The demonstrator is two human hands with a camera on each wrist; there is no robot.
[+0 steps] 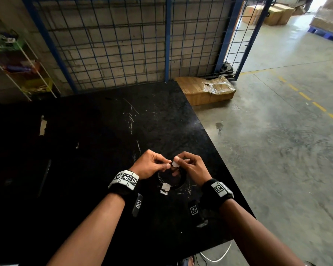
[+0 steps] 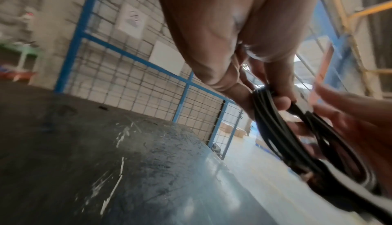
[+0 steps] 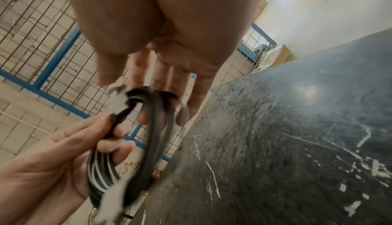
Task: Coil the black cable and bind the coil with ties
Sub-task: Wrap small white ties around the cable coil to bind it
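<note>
The black cable [image 1: 183,179] is wound into a small coil, held just above the black table [image 1: 104,141]. My left hand [image 1: 166,164] grips the coil's upper left side, its fingers curled round the strands [image 2: 267,128]. On the coil's top sits a white tie [image 1: 175,164], and my right hand [image 1: 178,160] pinches it between thumb and forefinger. In the right wrist view the tie [image 3: 117,99] wraps the strands while my other right fingers [image 3: 182,114] pass through the coil [image 3: 161,128]. A second white tie [image 1: 165,188] binds the coil's lower side.
The table's right edge [image 1: 215,150] drops to a concrete floor. A cardboard box [image 1: 206,91] lies by the far right corner. Blue wire fencing [image 1: 123,45] runs behind the table and a shelf rack [image 1: 23,70] stands at the far left. A white scrap [image 1: 43,125] lies on the table's left.
</note>
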